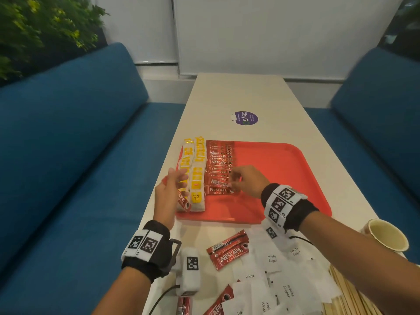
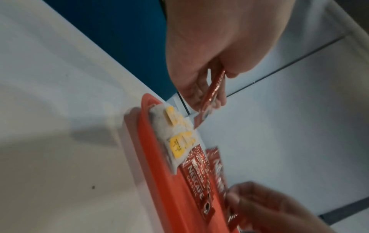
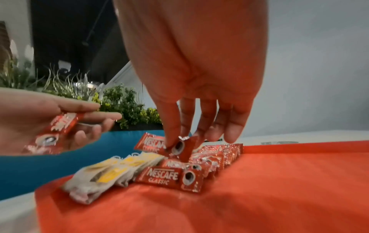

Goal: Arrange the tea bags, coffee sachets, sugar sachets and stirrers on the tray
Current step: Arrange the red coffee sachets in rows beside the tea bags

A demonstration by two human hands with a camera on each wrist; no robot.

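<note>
Coffee sachet [image 3: 179, 147], light, crinkly and slick, is pinched at its cup-printed end by my right hand [image 1: 246, 180], just above the near end of the sachet row on the tray [image 1: 284, 178]. My left hand [image 1: 169, 187] holds a spare sachet [image 3: 58, 126] beside the tray's left edge.
</note>
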